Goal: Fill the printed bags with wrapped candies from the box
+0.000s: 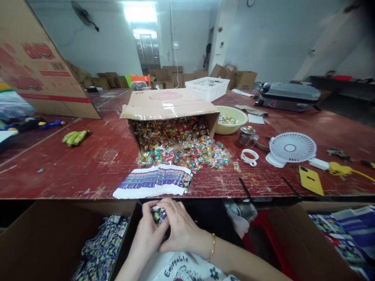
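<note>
L hand (149,230) & R hand (180,226) gripped small printed packet (158,214) btwn them, exact hold hard to tell; fanned packets (155,179) lay on red table (96,168), nr open carton (172,103).

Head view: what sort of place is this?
Probably a small packing workshop: a cardboard box on its side spills small clear packets onto a red table, flat printed pouches lie fanned in front, and a lower carton holds many printed packets.

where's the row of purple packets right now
In the head view, the row lies left of centre, near the front edge of the red table, before the open carton.
</note>
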Demonstrator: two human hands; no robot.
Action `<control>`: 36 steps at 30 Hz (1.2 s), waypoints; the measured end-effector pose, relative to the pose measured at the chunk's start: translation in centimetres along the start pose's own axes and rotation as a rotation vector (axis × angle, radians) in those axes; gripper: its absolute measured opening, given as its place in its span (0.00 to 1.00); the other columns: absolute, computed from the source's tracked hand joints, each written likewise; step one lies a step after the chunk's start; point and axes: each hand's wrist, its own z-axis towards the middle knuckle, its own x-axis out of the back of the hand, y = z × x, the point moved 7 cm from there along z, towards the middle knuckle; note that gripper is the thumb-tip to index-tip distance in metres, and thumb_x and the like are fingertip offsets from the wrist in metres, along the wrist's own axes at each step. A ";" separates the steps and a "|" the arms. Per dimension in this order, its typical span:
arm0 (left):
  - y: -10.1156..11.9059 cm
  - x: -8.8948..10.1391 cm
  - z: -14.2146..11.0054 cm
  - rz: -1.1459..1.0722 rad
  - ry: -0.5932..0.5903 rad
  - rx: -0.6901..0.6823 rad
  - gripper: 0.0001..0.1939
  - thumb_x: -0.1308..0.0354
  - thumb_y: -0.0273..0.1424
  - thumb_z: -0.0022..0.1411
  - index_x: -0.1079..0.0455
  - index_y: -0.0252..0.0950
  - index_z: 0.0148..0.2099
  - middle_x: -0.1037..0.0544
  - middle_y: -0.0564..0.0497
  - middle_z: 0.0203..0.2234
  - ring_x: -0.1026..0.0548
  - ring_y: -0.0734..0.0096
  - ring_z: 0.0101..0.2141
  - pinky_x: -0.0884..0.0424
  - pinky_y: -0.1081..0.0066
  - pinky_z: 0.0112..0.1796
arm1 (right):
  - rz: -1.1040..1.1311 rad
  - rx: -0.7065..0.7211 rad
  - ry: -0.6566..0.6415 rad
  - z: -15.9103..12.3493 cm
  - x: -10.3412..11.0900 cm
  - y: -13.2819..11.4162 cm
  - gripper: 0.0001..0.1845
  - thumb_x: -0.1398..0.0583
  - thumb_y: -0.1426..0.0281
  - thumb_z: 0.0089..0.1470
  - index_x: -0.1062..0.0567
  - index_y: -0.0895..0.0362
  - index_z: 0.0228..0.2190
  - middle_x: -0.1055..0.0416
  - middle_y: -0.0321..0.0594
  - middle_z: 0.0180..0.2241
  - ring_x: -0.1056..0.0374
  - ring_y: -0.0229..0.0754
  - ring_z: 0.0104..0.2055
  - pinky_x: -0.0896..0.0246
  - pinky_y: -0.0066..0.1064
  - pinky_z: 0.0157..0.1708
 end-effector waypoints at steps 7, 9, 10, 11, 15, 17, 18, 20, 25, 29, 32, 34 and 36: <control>-9.2 6.7 -0.3 0.795 0.307 0.223 0.45 0.51 0.53 0.50 0.53 0.23 0.58 0.33 0.27 0.48 0.34 0.38 0.50 0.37 0.47 0.44 | -0.025 -0.520 0.399 3.6 6.7 12.9 0.44 0.28 0.62 0.23 0.33 0.58 0.45 0.41 0.49 0.50 0.46 0.55 0.54 0.48 0.44 0.53; -7.3 5.5 0.5 0.775 0.373 0.020 0.46 0.50 0.53 0.51 0.54 0.22 0.60 0.37 0.27 0.52 0.40 0.39 0.55 0.41 0.45 0.49 | -0.026 -0.575 0.419 4.4 8.5 15.6 0.37 0.26 0.65 0.14 0.29 0.60 0.34 0.39 0.48 0.46 0.43 0.58 0.52 0.46 0.46 0.50; -5.7 4.3 0.9 0.726 0.367 -0.089 0.43 0.51 0.52 0.53 0.53 0.24 0.60 0.37 0.29 0.53 0.41 0.41 0.56 0.43 0.45 0.51 | -0.014 -0.576 0.427 4.7 9.2 16.3 0.34 0.26 0.66 0.12 0.29 0.60 0.28 0.38 0.47 0.43 0.42 0.58 0.50 0.45 0.46 0.49; -3.7 2.9 1.3 0.675 0.345 -0.195 0.39 0.52 0.50 0.56 0.51 0.26 0.59 0.36 0.31 0.53 0.42 0.44 0.57 0.44 0.46 0.53 | 0.000 -0.570 0.444 4.7 9.7 16.5 0.30 0.27 0.65 0.13 0.30 0.59 0.24 0.37 0.46 0.41 0.40 0.57 0.48 0.44 0.46 0.48; 4.5 -2.5 2.0 0.525 0.314 -0.526 0.32 0.48 0.43 0.58 0.50 0.30 0.59 0.37 0.35 0.56 0.45 0.52 0.60 0.50 0.47 0.57 | 0.103 -0.508 0.493 2.5 10.6 13.7 0.19 0.32 0.58 0.34 0.33 0.57 0.18 0.31 0.41 0.29 0.33 0.48 0.37 0.38 0.41 0.40; 6.7 -4.5 2.0 0.459 0.276 -0.585 0.36 0.43 0.42 0.55 0.52 0.30 0.59 0.34 0.35 0.54 0.38 0.52 0.56 0.46 0.47 0.56 | 0.226 -0.468 0.486 0.3 10.4 11.3 0.18 0.35 0.56 0.40 0.33 0.56 0.20 0.30 0.38 0.23 0.31 0.44 0.29 0.35 0.36 0.32; 7.2 -5.2 2.1 0.431 0.241 -0.580 0.36 0.41 0.40 0.53 0.51 0.30 0.58 0.31 0.35 0.51 0.33 0.53 0.53 0.41 0.49 0.53 | 0.323 -0.437 0.484 -1.0 10.2 10.1 0.17 0.36 0.57 0.42 0.33 0.56 0.22 0.29 0.37 0.22 0.31 0.42 0.27 0.35 0.34 0.28; 7.3 -6.4 1.9 0.383 0.137 -0.559 0.31 0.40 0.35 0.52 0.46 0.32 0.55 0.27 0.39 0.44 0.27 0.56 0.45 0.33 0.54 0.47 | 0.544 -0.364 0.456 -3.2 10.0 8.0 0.16 0.37 0.60 0.45 0.30 0.56 0.33 0.27 0.37 0.26 0.30 0.41 0.28 0.35 0.30 0.25; 7.7 -7.3 0.1 0.303 -0.117 -0.710 0.27 0.36 0.34 0.49 0.38 0.36 0.51 0.25 0.44 0.43 0.27 0.58 0.44 0.31 0.61 0.44 | 0.559 -0.290 0.236 -5.3 10.3 4.8 0.14 0.39 0.72 0.46 0.25 0.57 0.38 0.25 0.36 0.29 0.32 0.37 0.27 0.36 0.27 0.26; 7.1 -6.5 0.2 0.143 -0.215 -0.519 0.11 0.44 0.38 0.56 0.30 0.38 0.39 0.22 0.51 0.31 0.24 0.64 0.32 0.29 0.67 0.34 | 0.427 -0.286 0.269 -4.5 10.6 4.5 0.04 0.37 0.73 0.44 0.22 0.58 0.27 0.26 0.35 0.22 0.33 0.36 0.23 0.38 0.26 0.23; 5.9 -6.7 0.6 -0.140 -0.320 -0.256 0.15 0.47 0.43 0.57 0.29 0.37 0.33 0.23 0.53 0.22 0.25 0.68 0.24 0.30 0.70 0.27 | 0.705 -0.324 0.296 -3.8 9.5 5.3 0.11 0.35 0.64 0.44 0.23 0.59 0.29 0.27 0.34 0.20 0.34 0.34 0.18 0.40 0.24 0.18; 5.6 -7.1 0.6 -0.234 -0.342 -0.179 0.17 0.45 0.44 0.55 0.30 0.35 0.37 0.22 0.52 0.23 0.24 0.66 0.25 0.29 0.70 0.28 | 0.785 -0.334 0.366 -3.7 9.2 5.9 0.14 0.35 0.60 0.44 0.26 0.60 0.23 0.30 0.33 0.17 0.36 0.32 0.15 0.43 0.22 0.16; 5.8 -6.9 0.6 -0.184 -0.263 -0.221 0.22 0.42 0.44 0.53 0.35 0.36 0.46 0.21 0.50 0.31 0.23 0.64 0.32 0.28 0.67 0.34 | 0.816 -0.355 0.470 -4.0 9.3 6.7 0.17 0.35 0.59 0.43 0.29 0.59 0.19 0.34 0.31 0.14 0.39 0.30 0.14 0.46 0.21 0.14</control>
